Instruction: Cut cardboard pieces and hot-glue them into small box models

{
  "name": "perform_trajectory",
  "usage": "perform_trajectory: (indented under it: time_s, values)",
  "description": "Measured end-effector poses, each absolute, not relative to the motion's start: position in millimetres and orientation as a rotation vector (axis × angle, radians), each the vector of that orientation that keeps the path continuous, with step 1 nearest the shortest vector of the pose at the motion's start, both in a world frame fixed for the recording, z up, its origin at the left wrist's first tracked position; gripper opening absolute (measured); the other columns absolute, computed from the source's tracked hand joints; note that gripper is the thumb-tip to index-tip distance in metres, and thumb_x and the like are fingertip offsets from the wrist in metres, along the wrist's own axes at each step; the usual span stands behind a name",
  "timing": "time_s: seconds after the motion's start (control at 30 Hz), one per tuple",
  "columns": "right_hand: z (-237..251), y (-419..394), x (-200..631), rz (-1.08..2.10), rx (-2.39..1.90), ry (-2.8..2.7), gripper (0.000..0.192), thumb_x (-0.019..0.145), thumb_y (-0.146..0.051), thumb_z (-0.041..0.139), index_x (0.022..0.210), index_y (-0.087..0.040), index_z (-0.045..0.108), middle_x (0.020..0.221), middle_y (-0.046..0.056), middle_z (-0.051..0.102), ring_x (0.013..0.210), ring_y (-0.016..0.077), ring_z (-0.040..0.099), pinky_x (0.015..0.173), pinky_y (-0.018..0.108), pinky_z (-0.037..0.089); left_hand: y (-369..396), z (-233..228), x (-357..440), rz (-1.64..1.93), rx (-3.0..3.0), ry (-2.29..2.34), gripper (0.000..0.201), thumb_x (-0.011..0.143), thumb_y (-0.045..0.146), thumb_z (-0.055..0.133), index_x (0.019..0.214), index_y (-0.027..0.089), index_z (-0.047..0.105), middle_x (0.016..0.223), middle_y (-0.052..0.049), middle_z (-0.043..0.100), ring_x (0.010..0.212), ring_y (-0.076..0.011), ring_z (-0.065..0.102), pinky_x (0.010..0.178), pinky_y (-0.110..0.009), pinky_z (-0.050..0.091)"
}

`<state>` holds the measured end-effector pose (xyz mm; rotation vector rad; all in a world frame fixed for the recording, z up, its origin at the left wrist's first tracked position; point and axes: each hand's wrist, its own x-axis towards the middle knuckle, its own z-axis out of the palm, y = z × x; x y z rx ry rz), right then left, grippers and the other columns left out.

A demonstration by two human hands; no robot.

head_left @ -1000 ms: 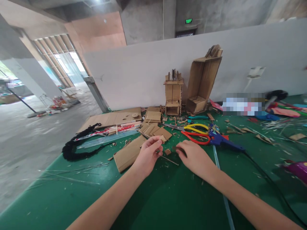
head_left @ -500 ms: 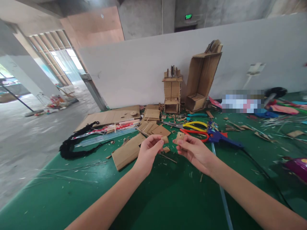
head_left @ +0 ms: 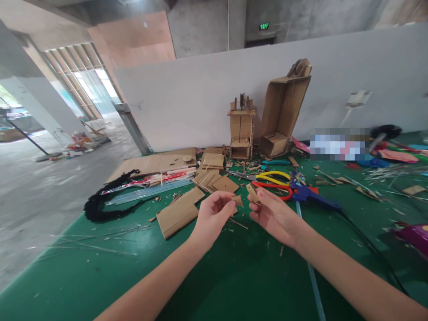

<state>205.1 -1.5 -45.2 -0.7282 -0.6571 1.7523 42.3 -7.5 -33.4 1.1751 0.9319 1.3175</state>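
Glowing green on an exit sign (head_left: 264, 26), high on the grey concrete wall (head_left: 202, 33) above a dark doorway (head_left: 261, 42): lettering in two rows, larger and apparently Chinese above, smaller and seemingly EXIT below, too small and blurred for a sure reading. Masked by coarse pixel blocks, and so beyond reading, across a patch (head_left: 339, 145) at the far right of the green table (head_left: 200, 285). Legible nowhere else.
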Motion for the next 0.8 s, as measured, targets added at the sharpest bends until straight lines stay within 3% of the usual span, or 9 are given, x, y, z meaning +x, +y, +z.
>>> perform_trajectory:
  time_s: [0.1,0.27,0.43,0.8]
  values:
    - [-47,-2,203,1.746,-0.713,-0.593,0.017,0.072,-0.032,0.073,0.083,-0.024,0.062,0.076,-0.004,0.06,0.064,0.008,0.055,0.057,0.021,0.047,-7,-36,45,1.3,1.192,0.99,0.014,0.069,0.023,0.069,0.08,0.016,0.065,0.063,0.001,0.06,0.053,-0.0077,0.051,0.051,-0.02,0.041]
    - [-47,-3,194,1.724,-0.824,-0.466,0.011,0.072,-0.028,0.072,0.077,-0.022,0.064,0.077,-0.002,0.063,0.068,0.0101,0.057,0.06,0.022,0.047,-9,-42,46,1.284,1.346,1.1,0.011,0.072,0.022,0.065,0.082,0.015,0.064,0.069,-0.002,0.061,0.058,-0.0108,0.054,0.051,-0.021,0.044]
    - [-46,-6,188,1.745,-0.827,-0.543,0.009,0.071,-0.028,0.071,0.074,-0.022,0.065,0.076,-0.001,0.065,0.071,0.0122,0.058,0.064,0.024,0.045,-13,-40,46,1.251,1.462,1.131,0.021,0.076,0.022,0.059,0.097,0.019,0.061,0.068,0.001,0.058,0.054,-0.01,0.053,0.05,-0.021,0.047]
    - [-48,-10,185,1.798,-0.77,-0.589,0.015,0.067,-0.031,0.075,0.073,-0.021,0.066,0.076,-0.002,0.066,0.074,0.0126,0.057,0.072,0.027,0.042,-11,-45,47,1.215,1.594,1.163,0.017,0.077,0.021,0.055,0.091,0.017,0.062,0.075,-0.002,0.062,0.065,-0.012,0.057,0.057,-0.023,0.052]
